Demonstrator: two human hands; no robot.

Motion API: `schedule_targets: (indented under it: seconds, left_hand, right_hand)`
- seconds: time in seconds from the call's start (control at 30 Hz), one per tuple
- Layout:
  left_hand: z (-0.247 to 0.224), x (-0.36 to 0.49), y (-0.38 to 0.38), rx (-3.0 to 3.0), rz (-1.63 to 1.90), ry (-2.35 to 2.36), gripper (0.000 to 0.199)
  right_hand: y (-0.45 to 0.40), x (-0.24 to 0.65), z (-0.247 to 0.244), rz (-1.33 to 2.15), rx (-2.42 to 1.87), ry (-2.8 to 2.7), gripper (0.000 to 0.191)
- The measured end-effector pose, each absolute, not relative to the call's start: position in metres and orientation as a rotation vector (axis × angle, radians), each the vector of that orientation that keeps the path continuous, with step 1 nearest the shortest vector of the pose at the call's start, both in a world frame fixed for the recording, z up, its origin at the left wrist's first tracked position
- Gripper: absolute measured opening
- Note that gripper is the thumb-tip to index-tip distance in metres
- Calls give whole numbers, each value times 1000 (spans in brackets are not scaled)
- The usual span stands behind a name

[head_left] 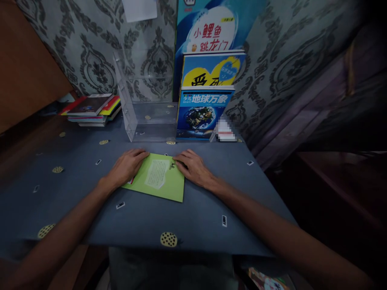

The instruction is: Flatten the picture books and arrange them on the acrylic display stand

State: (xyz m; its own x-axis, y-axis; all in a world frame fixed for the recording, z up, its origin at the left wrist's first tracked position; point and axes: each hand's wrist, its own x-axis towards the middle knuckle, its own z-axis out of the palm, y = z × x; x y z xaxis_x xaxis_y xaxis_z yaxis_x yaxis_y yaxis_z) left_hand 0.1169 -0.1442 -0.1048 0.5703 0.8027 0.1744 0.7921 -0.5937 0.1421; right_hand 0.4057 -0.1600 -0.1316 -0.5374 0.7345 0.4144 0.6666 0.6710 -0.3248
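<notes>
A thin green book (172,187) lies slightly askew on the blue tablecloth, a pale block of printed text on its upper side. My left hand (128,166) grips its left edge, with the fingers near the top left corner. Closed over the top right corner is my right hand (193,167), thumb and fingers against the edge. Just beyond the book stands a clear plastic display rack (154,121). Its right side holds a blue book with a globe (201,114), a yellow and blue book (196,72) behind that, and a tall blue book (208,24) at the back.
A stack of books and magazines (93,108) lies at the back left of the table (75,209). Patterned wallpaper (93,60) rises behind, with a white sheet (139,10) on it. Purple-grey cloth (290,104) hangs at the right. Below the table's right front lies a colourful printed item (269,280).
</notes>
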Motion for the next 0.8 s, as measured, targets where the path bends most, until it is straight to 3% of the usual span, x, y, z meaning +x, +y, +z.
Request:
schedule_targets:
  seconds: [0.8]
  left_hand:
    - [-102, 139, -166, 2834, 227, 958, 54]
  right_hand:
    - [-158, 408, -135, 192, -1042, -2342, 31]
